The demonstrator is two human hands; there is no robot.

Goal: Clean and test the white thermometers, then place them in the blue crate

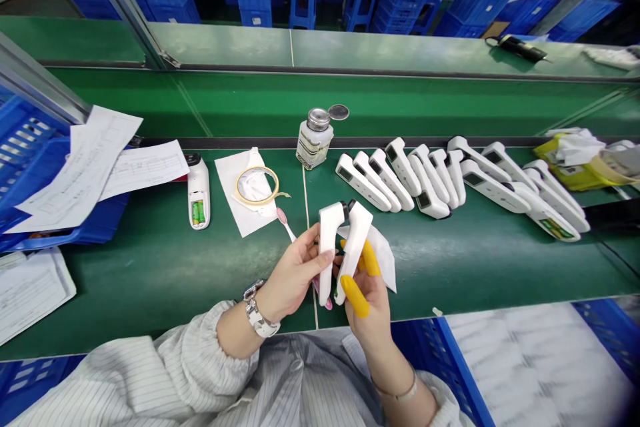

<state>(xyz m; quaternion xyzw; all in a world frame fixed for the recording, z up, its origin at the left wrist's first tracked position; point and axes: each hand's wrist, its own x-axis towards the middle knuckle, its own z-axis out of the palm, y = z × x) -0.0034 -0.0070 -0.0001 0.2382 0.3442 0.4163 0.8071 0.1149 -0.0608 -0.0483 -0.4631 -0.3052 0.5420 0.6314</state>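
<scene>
My left hand (293,277) is closed around a white infrared thermometer (327,250), held upright over the bench. My right hand (373,303), with yellow finger cots on some fingers, grips a second white infrared thermometer (356,240), tilted beside the first. Their dark sensor ends nearly meet at the top. Under the hands lie a white paper sheet (384,257) and a pink-and-white toothbrush (287,223), partly hidden. To the right, several similar thermometers (367,183) lie in an overlapping row. Another one (199,190) sits at left, its battery compartment uncovered, showing green batteries.
A pump bottle (313,140) with its lid flipped up stands behind my hands. A tape roll (257,185) rests on white paper. Papers (95,173) spill over a blue crate (107,217) at left; a yellow container (575,160) stands far right. The conveyor (350,107) runs behind.
</scene>
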